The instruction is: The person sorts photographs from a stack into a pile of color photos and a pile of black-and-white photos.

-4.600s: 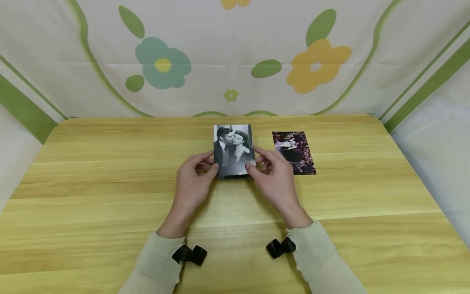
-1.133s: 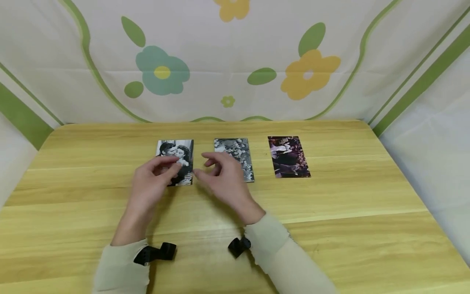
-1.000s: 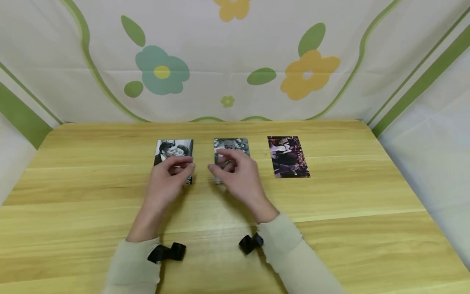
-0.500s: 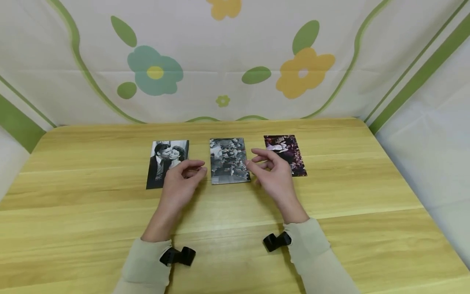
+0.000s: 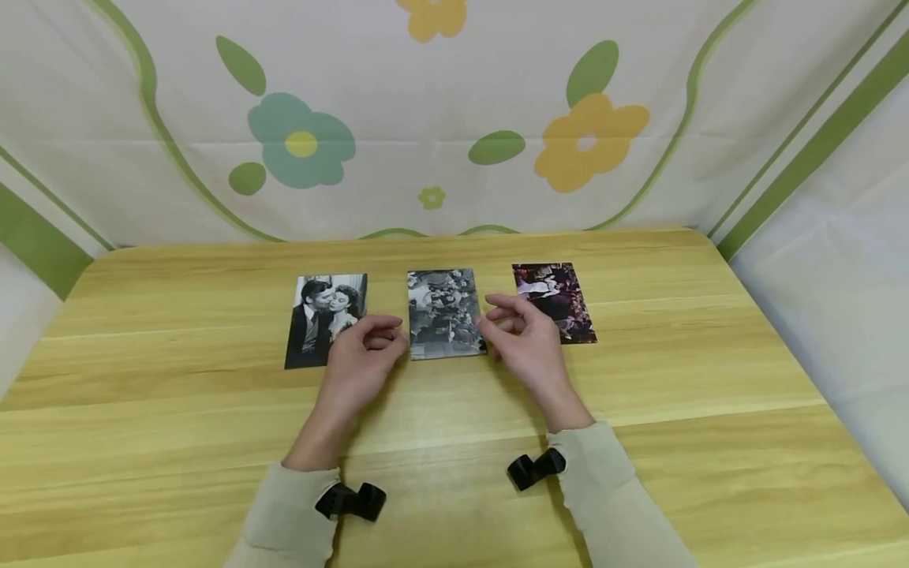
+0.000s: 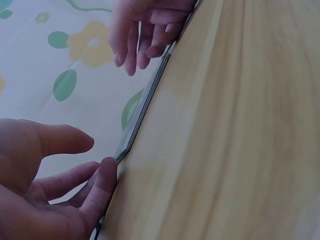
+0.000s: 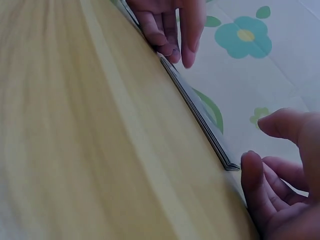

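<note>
A stack of several photo prints (image 5: 443, 312) lies at the middle of the table, a black-and-white crowd scene on top; its layered edges (image 7: 195, 112) show in the right wrist view. My left hand (image 5: 360, 359) is at the stack's left side, thumb and fingers loosely bent, fingertips right by the edge. On the opposite side my right hand (image 5: 529, 347) mirrors it, thumb tip at the right edge. Neither hand grips anything. Left of the stack lies a black-and-white photo of a couple (image 5: 308, 331), partly covered by my left hand. A dark purplish photo (image 5: 568, 296) lies to the right, partly behind my right hand.
The three sit in a row on a light wooden table (image 5: 454, 489). A white cloth with printed flowers (image 5: 398, 102) hangs behind the table's far edge. Black wrist cameras (image 5: 351, 501) are strapped over both sleeves.
The couple photo, earlier held by both hands at the middle, now lies at the left. Both hands have since moved right, from beside that photo to the sides of the middle stack.
</note>
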Demonstrator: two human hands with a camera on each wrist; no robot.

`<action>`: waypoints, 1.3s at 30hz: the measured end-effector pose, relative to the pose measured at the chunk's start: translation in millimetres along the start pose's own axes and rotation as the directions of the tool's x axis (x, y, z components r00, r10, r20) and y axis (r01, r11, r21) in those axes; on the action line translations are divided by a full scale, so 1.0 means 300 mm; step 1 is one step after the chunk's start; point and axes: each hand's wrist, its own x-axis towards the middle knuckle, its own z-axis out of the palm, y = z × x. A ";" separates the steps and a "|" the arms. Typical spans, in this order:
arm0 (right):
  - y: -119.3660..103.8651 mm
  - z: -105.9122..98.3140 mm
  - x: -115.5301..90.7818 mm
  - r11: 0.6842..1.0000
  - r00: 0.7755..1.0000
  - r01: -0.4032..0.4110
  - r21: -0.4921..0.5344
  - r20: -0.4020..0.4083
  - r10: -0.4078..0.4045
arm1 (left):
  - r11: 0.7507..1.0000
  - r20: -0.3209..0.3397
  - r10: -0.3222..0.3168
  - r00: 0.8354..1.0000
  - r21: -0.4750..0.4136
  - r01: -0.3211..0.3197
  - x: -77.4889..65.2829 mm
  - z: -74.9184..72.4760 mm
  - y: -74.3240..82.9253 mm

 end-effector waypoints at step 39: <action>0.058 -0.075 0.003 0.916 0.997 0.064 -0.395 -0.021 -0.078 | 0.979 0.091 0.179 0.980 0.081 -0.187 0.013 0.170 0.001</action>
